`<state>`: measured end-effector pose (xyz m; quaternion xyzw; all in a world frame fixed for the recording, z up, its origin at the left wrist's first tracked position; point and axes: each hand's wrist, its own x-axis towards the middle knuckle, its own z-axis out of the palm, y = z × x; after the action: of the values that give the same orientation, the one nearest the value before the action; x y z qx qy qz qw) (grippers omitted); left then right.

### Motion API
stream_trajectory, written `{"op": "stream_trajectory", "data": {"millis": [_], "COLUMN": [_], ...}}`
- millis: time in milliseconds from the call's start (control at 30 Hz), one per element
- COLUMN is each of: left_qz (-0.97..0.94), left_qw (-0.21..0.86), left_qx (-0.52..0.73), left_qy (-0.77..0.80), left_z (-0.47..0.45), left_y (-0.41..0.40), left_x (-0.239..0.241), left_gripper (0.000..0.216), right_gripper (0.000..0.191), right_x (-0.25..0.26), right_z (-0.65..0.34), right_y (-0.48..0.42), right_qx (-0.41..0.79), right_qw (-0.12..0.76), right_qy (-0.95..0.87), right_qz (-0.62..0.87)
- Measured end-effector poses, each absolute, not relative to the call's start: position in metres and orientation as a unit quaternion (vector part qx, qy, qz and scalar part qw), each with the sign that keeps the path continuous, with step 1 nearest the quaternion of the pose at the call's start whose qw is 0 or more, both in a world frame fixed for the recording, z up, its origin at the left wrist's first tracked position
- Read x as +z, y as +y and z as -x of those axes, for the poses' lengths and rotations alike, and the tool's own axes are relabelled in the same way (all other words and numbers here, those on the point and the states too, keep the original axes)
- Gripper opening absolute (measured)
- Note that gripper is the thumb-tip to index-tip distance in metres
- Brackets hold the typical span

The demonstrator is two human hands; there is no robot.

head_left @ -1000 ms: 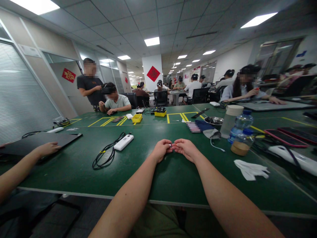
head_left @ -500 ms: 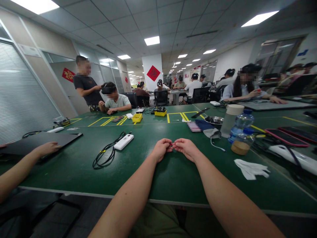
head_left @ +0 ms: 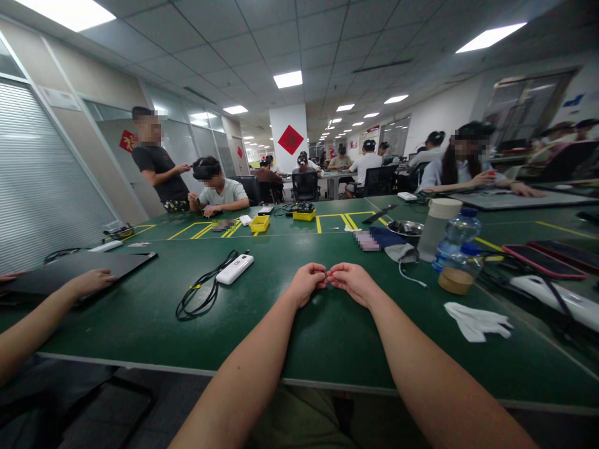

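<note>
Above the green table [head_left: 262, 330], my left hand [head_left: 307, 284] and my right hand [head_left: 354, 282] meet at the fingertips. A small red object [head_left: 331, 272] shows at the tips of my right thumb and index finger; its kind is too small to make out. My left fingers are pinched together right beside it, and what they grip is mostly hidden. Left of my hands lies a white power bank [head_left: 235, 269] with a coiled black cable [head_left: 199, 302].
On the right stand a frosted bottle [head_left: 438, 229], a blue-capped water bottle [head_left: 456, 234] and a jar with brown contents [head_left: 455, 280]. Nearby lies a white glove [head_left: 478, 322]. Yellow trays [head_left: 259, 224] sit farther back. At left, another person's hand [head_left: 96, 282] rests on a dark board [head_left: 133, 265].
The red spot showed at my left fingertips before and now shows at my right fingertips. My hands stay in nearly the same place. The standing person at back left has shifted slightly left.
</note>
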<state>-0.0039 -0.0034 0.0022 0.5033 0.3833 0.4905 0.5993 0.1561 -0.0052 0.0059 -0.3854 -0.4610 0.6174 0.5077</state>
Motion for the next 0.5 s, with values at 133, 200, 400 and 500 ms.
{"op": "stream_trajectory", "data": {"millis": [133,200,400,500], "left_qz": [-0.511,-0.511,-0.508,-0.507], "left_qw": [0.592,0.592,0.591,0.595], "left_qx": [0.494,0.494,0.496,0.491], "left_qy": [0.38,0.38,0.383,0.385], "left_z": [0.0035,0.0033,0.0026,0.0027], "left_y": [-0.0037,-0.0042,-0.0058,-0.0064], "left_x": [0.0008,0.0012,0.0034,0.0043], "left_gripper": [0.024,0.023,0.022,0.024], "right_gripper": [0.014,0.014,0.013,0.012], "right_x": [0.0033,0.0023,0.0012,0.0012], "right_z": [-0.157,-0.1574,-0.1581,-0.1584], "right_y": [-0.003,-0.0022,-0.0015,-0.0016], "right_qx": [0.617,0.616,0.614,0.613], "right_qw": [0.505,0.504,0.503,0.503], "right_qy": [-0.465,-0.467,-0.474,-0.476], "right_qz": [0.385,0.385,0.382,0.38]}}
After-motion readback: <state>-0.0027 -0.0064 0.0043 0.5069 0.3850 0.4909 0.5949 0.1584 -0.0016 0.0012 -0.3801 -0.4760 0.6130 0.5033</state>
